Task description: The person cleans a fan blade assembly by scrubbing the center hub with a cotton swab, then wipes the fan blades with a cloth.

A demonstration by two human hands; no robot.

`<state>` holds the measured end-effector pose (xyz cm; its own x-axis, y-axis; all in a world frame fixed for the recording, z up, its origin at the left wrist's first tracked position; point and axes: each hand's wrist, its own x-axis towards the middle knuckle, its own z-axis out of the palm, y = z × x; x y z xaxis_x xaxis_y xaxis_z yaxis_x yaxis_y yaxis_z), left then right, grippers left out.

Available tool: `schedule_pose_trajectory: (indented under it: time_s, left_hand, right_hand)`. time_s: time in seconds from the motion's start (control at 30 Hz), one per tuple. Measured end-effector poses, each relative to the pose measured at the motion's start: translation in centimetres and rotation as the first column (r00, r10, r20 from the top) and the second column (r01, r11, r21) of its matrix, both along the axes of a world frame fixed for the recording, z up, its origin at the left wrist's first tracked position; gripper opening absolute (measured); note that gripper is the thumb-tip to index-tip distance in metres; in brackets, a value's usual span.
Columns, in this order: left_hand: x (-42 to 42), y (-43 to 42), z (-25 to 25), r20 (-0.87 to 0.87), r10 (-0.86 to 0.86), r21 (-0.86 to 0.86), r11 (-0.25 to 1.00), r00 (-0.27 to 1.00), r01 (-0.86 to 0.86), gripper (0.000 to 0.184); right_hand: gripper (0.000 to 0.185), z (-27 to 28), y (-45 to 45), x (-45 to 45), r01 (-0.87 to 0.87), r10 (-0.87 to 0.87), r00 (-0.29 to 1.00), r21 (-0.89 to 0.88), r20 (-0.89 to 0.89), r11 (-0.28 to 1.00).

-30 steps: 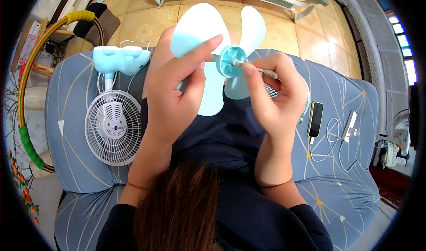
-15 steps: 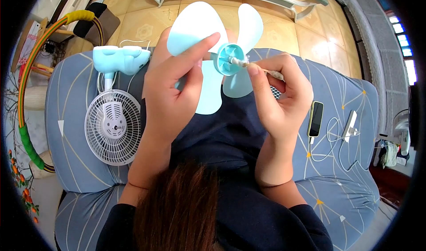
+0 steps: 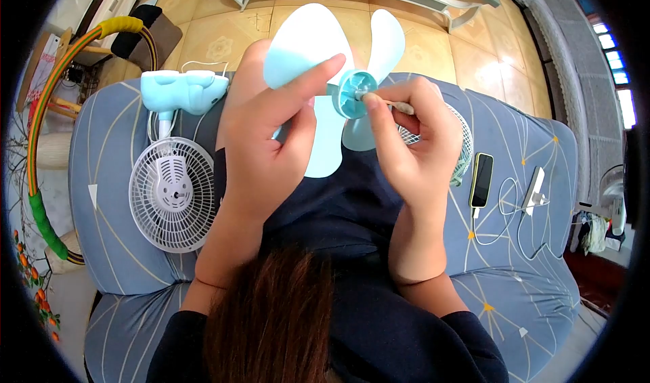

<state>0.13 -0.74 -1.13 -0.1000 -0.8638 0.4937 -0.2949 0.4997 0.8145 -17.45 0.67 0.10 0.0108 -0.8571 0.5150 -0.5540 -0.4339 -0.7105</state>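
Observation:
Over my lap, my left hand [image 3: 274,132] grips a light-blue fan blade [image 3: 308,44] by one of its vanes, index finger extended along it. The open back of the round hub faces my right hand [image 3: 416,136]. In that hand a cotton swab [image 3: 404,107] is pinched between thumb and fingers. One tip of the swab is at the hub's centre, mostly covered by my fingertips; the other white tip sticks out toward the right. Behind my right hand, a round mesh fan cover [image 3: 464,142] is partly hidden.
To the left on the grey patterned sofa [image 3: 108,200] lies a fan body with a light-blue base [image 3: 183,92] and a white rear grille [image 3: 172,227]. A phone [image 3: 481,181] on a cable and a white power strip [image 3: 535,190] lie at right. A striped hoop [image 3: 42,125] stands far left.
The fan blade has shifted slightly right and its hub has turned. My right hand has moved left and a little up, bringing the swab deeper into the hub; more of the mesh cover shows.

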Motion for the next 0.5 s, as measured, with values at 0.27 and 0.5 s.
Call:
schedule_pose_trajectory:
  time_s: [0.27,0.5]
  left_hand:
    - [0.5,-0.4,-0.6,0.043,0.057,0.005,0.998,0.997,-0.057,0.037]
    - [0.6,-0.4,-0.5,-0.090,0.029,0.104,0.994,0.996,-0.019,0.036]
  right_hand:
    - [0.006,0.8,0.4,-0.4,0.052,-0.054,0.991,0.025,0.123,0.998]
    - [0.010,1.2,0.6,-0.6,0.092,-0.109,0.950,0.069,0.294,0.993]
